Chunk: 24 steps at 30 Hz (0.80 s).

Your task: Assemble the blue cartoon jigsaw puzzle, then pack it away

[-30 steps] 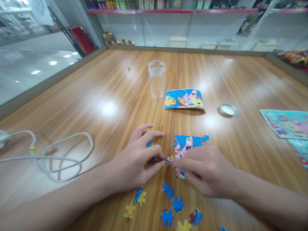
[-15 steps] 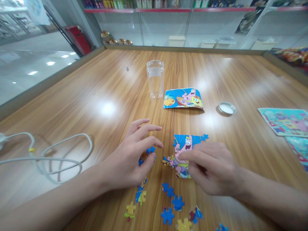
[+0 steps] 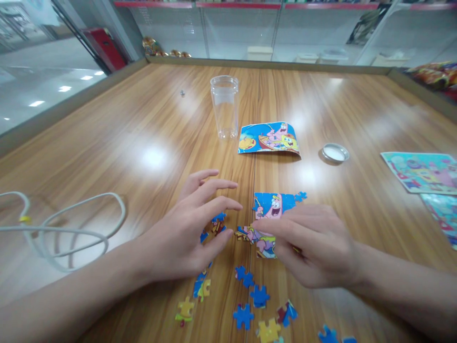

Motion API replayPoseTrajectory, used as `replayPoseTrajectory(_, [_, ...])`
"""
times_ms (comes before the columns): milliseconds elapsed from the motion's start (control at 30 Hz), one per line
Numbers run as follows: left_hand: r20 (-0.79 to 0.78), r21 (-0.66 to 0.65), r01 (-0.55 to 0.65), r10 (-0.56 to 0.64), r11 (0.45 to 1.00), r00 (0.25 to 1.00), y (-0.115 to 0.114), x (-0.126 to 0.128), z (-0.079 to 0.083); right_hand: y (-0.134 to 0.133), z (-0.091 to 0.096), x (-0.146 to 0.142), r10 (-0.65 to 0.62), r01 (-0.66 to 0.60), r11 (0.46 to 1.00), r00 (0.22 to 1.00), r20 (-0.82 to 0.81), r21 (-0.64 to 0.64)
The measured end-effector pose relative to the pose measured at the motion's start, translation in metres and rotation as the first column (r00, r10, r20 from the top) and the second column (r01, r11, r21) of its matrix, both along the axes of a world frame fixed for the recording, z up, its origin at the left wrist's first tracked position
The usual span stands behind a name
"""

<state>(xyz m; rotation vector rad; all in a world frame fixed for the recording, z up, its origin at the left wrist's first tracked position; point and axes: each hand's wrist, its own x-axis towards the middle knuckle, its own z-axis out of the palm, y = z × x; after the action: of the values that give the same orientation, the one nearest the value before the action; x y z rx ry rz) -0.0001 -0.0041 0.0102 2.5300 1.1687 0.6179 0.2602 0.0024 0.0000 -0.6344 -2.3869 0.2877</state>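
A partly joined cartoon jigsaw [image 3: 274,206] lies on the wooden table [image 3: 107,143] just right of its centre seam. My right hand [image 3: 314,243] rests on the jigsaw's lower part, fingers stretched flat and pointing left, holding nothing. My left hand [image 3: 182,231] hovers beside it with fingers spread. A small loose piece [image 3: 217,223] lies between its forefinger and thumb, not gripped. Several loose blue and yellow pieces [image 3: 244,315] are scattered nearer to me, below both hands.
A printed reference picture [image 3: 269,138] lies beyond the jigsaw, next to a clear plastic jar [image 3: 224,105]. Its round lid [image 3: 334,153] sits to the right. Two more picture cards [image 3: 421,171] are at the right edge. A white cable [image 3: 64,228] loops at the left.
The two hands met in a pinch at the jigsaw's left edge. My left hand has since drawn back left and opened; my right hand now lies flat on the jigsaw.
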Motion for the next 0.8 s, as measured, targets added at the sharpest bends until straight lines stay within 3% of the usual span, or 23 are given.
replayPoseTrajectory(200, [-0.015, 0.002, 0.035, -0.035, 0.999, 0.999, -0.002, 0.001, -0.006, -0.002, 0.009, 0.002, -0.071, 0.077, 0.995, 0.992, -0.104, 0.056])
replayPoseTrajectory(467, [-0.006, 0.021, 0.06, -0.06, 0.998, 0.998, -0.001, 0.003, -0.015, 0.005, -0.008, 0.005, 0.053, -0.059, 0.993, 0.997, 0.064, 0.102])
replayPoseTrajectory(667, [0.028, 0.01, 0.053, -0.054, 0.999, 0.998, -0.003, 0.005, -0.018, 0.004, -0.007, 0.002, 0.091, -0.104, 0.994, 0.954, 0.286, 0.03])
replayPoseTrajectory(800, [0.028, 0.001, 0.049, -0.049, 0.999, 0.998, -0.003, 0.006, -0.018, 0.005, -0.004, 0.001, 0.091, -0.105, 0.994, 0.943, 0.321, 0.025])
